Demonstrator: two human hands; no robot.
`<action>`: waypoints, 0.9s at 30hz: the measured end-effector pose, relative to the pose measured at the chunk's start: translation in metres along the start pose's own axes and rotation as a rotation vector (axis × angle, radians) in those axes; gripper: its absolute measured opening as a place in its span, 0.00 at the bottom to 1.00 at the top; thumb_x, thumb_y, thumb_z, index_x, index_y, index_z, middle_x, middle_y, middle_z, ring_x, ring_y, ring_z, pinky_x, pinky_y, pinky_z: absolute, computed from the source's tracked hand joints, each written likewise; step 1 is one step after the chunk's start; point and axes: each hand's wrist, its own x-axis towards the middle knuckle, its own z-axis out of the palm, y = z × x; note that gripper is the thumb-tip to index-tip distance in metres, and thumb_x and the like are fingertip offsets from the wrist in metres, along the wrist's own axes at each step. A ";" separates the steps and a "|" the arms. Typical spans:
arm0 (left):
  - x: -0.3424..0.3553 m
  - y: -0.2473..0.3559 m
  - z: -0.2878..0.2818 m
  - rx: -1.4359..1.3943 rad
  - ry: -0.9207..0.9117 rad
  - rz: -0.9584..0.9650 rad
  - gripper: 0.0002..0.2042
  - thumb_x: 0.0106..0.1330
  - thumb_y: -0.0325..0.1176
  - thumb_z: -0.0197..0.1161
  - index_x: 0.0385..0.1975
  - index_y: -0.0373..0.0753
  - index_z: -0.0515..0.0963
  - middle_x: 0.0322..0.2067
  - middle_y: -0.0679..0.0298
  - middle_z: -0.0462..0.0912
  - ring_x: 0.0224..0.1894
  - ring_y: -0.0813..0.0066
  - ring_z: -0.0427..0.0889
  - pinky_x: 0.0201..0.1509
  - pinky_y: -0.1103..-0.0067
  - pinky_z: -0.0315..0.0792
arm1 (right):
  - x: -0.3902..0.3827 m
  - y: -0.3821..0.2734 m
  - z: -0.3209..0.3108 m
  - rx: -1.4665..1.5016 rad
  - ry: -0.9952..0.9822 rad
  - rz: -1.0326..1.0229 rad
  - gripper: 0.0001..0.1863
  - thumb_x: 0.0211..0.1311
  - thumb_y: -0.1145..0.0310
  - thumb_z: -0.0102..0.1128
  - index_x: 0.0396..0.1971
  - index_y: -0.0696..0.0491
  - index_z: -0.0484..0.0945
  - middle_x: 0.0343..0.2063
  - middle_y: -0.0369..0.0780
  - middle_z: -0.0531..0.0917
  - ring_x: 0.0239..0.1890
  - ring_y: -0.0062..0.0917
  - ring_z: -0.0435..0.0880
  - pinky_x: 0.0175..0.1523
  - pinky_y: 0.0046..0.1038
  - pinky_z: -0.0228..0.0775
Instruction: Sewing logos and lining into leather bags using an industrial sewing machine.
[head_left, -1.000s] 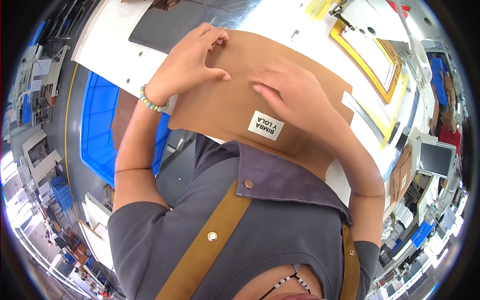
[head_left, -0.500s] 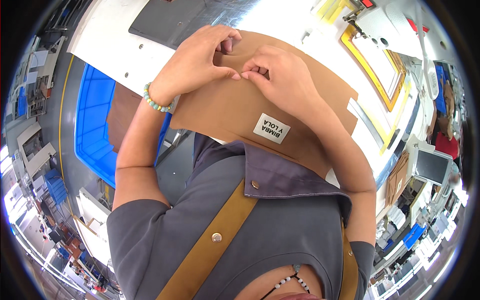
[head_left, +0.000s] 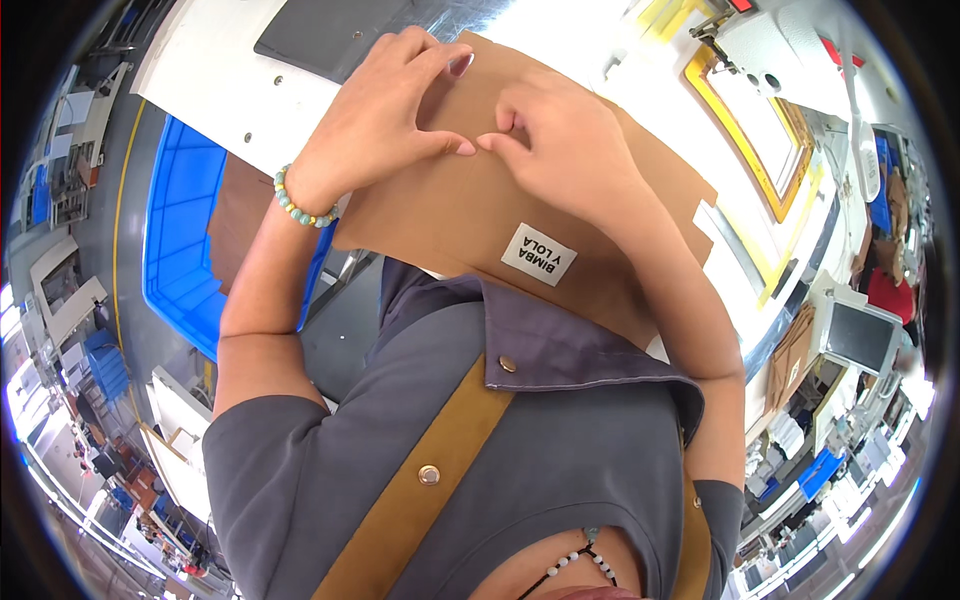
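- Clearly, one white label (head_left: 539,254), two upside-down lines of black lettering, on one brown sheet (head_left: 430,218)
- Sheet lies on one white surface (head_left: 215,90)
- Left hand (head_left: 375,120) over it, fingers spread
- Right hand (head_left: 575,145): fingers curled, cannot tell if pinching

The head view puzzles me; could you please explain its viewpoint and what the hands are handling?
No robot here, just a left hand and a right hand, both human and bare. A fisheye camera worn on the head looks down, so straight edges bend near the rim. A brown sheet with a white label lies on the white table. The left hand spreads its thumb and fingers over the sheet's far left part; the right hand curls its fingers beside it. Whether the right has a grip on the sheet, I cannot tell. A blue bin is at the left.
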 end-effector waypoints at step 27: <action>-0.027 0.003 0.006 0.072 0.139 -0.269 0.13 0.68 0.38 0.75 0.36 0.35 0.82 0.31 0.61 0.82 0.34 0.64 0.78 0.40 0.70 0.74 | -0.055 0.025 -0.047 0.273 0.149 0.083 0.17 0.71 0.76 0.60 0.56 0.59 0.85 0.54 0.44 0.84 0.55 0.40 0.85 0.58 0.37 0.79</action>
